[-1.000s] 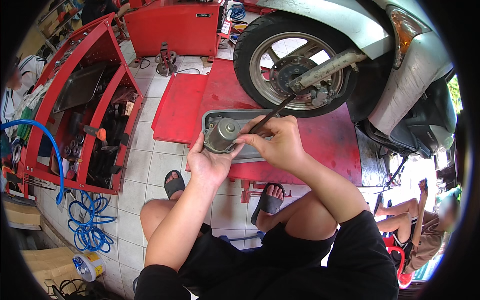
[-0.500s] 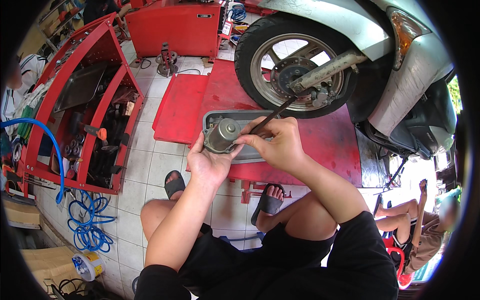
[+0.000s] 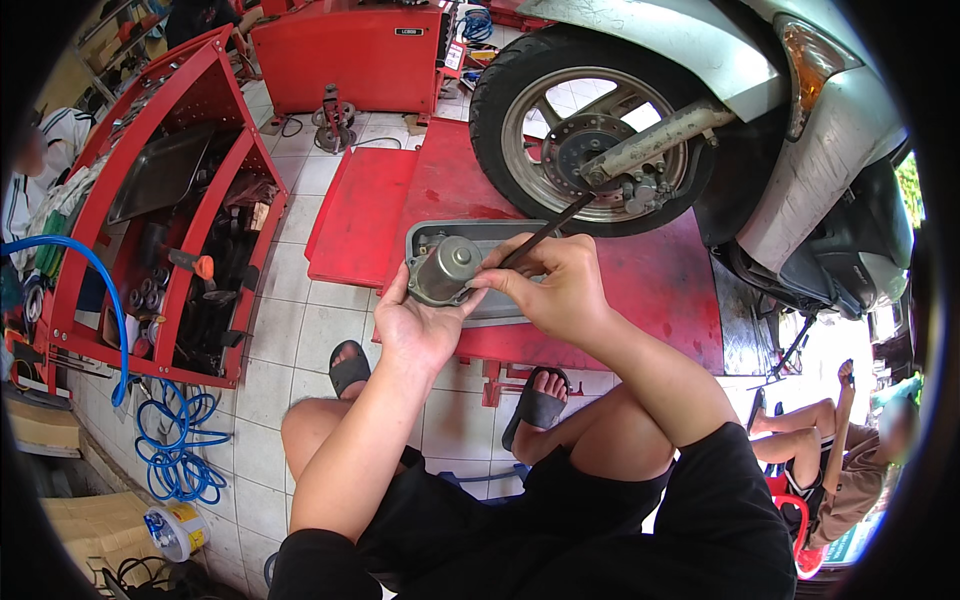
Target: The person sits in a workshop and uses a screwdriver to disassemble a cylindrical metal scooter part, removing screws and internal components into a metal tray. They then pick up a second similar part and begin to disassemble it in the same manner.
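My left hand (image 3: pixel 415 325) cradles a grey metal cylindrical motor (image 3: pixel 448 268) from below, fingers curled round its base. My right hand (image 3: pixel 550 290) is closed with thumb and finger at the motor's flange, holding a long dark rod (image 3: pixel 560 217) that slants up toward the wheel; whether it is a tool or a cable, I cannot tell. A grey metal tray (image 3: pixel 420 231) lies beneath them on a red lift platform (image 3: pixel 660 310), with its contents partly hidden by the motor and hands.
A silver scooter's front wheel (image 3: pixel 495 130) stands behind the tray. At left are a red tool trolley (image 3: pixel 220 60), coiled blue hose (image 3: pixel 175 450) and a bucket (image 3: pixel 175 530). A red cabinet (image 3: pixel 340 55) stands at the back; a seated person (image 3: pixel 840 460) is at right.
My hands, the motor and the rod look unchanged. The seated person's raised hand has shifted slightly.
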The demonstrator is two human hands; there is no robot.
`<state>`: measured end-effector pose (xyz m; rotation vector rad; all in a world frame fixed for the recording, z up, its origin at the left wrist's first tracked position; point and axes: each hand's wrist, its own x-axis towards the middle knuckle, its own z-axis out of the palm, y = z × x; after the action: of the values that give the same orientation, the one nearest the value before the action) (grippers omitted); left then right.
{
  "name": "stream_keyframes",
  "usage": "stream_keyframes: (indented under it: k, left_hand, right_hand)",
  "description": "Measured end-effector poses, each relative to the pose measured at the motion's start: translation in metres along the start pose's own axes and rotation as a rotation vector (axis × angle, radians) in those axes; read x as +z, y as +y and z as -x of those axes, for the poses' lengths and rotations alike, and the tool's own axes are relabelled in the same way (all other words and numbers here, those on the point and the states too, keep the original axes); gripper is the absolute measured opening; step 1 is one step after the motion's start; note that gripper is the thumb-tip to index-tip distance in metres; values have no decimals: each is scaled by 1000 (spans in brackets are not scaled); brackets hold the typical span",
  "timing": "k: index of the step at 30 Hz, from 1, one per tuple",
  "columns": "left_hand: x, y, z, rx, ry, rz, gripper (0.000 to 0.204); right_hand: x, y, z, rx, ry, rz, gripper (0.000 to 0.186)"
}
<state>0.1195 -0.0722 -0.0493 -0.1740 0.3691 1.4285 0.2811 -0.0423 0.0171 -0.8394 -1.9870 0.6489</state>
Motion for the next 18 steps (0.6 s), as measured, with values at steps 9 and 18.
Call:
stream_keyframes:
  k: [9, 18]
  left_hand:
    - [6, 0, 3, 0, 41, -10, 45]
    - [4, 0, 2, 5, 41, -8, 45]
  right_hand:
    - [0, 0, 0, -5, 6, 3, 13]
    - [1, 0, 0, -8, 1, -15, 13]
